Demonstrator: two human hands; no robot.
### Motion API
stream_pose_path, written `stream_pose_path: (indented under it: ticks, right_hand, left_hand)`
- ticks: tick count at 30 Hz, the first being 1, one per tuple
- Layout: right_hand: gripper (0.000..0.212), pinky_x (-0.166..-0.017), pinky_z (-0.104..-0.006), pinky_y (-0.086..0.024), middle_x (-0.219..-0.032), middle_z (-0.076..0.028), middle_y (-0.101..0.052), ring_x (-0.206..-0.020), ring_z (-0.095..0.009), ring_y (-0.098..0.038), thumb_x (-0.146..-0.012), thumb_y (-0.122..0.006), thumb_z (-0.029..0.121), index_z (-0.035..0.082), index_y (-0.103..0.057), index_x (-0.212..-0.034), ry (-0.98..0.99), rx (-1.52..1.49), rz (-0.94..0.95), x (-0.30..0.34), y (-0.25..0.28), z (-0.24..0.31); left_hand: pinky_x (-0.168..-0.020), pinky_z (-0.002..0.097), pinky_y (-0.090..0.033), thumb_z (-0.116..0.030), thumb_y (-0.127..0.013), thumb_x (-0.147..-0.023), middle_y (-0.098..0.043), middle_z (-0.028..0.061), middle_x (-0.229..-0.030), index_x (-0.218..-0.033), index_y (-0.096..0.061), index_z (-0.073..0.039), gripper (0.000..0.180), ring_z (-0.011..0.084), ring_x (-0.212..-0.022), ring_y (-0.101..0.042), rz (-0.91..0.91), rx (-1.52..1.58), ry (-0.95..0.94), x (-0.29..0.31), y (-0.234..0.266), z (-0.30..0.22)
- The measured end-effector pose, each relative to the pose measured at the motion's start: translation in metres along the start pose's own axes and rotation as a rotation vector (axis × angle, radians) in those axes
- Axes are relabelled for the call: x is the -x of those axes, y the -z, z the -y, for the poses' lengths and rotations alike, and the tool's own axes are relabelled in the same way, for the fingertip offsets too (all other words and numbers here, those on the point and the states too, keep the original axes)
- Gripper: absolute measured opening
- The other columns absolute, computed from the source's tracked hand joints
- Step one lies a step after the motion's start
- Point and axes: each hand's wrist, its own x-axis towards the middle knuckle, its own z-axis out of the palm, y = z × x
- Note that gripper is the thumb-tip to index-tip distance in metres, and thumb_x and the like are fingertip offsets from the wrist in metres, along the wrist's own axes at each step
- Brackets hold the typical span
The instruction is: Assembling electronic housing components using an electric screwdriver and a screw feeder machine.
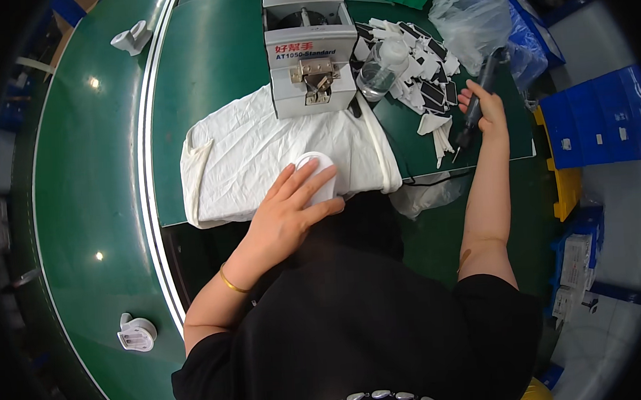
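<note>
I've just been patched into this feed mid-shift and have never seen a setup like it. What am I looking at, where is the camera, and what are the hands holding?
There is no robot here: a person works with two bare hands. The single picture comes from a wide fisheye camera worn on the person's head, looking down, so straight edges curve near the rim.

The left hand rests on a small white rounded plastic part, which lies on a crumpled white cloth spread over the green mat. The right hand has its grip around a dark pen-shaped power screwdriver, tip down.

Behind the cloth stands a grey box-shaped machine, beside it a clear plastic bottle and a heap of small white and black parts. Two more white parts lie on the green belt at left.
</note>
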Motion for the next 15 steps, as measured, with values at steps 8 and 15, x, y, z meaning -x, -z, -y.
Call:
stream_pose_path:
  ticks: [8, 15]
  right_hand:
    - [0.025, -0.059, -0.0268, -0.051, -0.080, -0.006, -0.065, -0.065, -0.014, -0.064, -0.080, -0.078, 0.019, 0.000, -0.064, -0.091, 0.060, 0.094, 0.254, -0.016, -0.034, -0.018]
    - [0.034, -0.076, -0.0302, -0.051, -0.098, -0.011, -0.070, -0.083, -0.018, -0.066, -0.082, -0.074, 0.016, -0.004, -0.067, -0.109, 0.179, 0.124, 0.200, -0.014, -0.037, -0.015]
  left_hand:
    - [-0.093, 0.0392, -0.053, 0.005, -0.072, -0.064, -0.059, 0.0115, -0.131, -0.105, -0.067, -0.014, 0.044, 0.0325, -0.113, -0.061, -0.225, 0.064, 0.163, 0.007, 0.006, 0.015]
    - [-0.094, 0.0322, -0.052, 0.006, -0.071, -0.069, -0.058, 0.0147, -0.130, -0.114, -0.055, -0.003, 0.048, 0.0233, -0.114, -0.061, -0.757, 0.341, 0.510, 0.037, 0.026, 0.059]
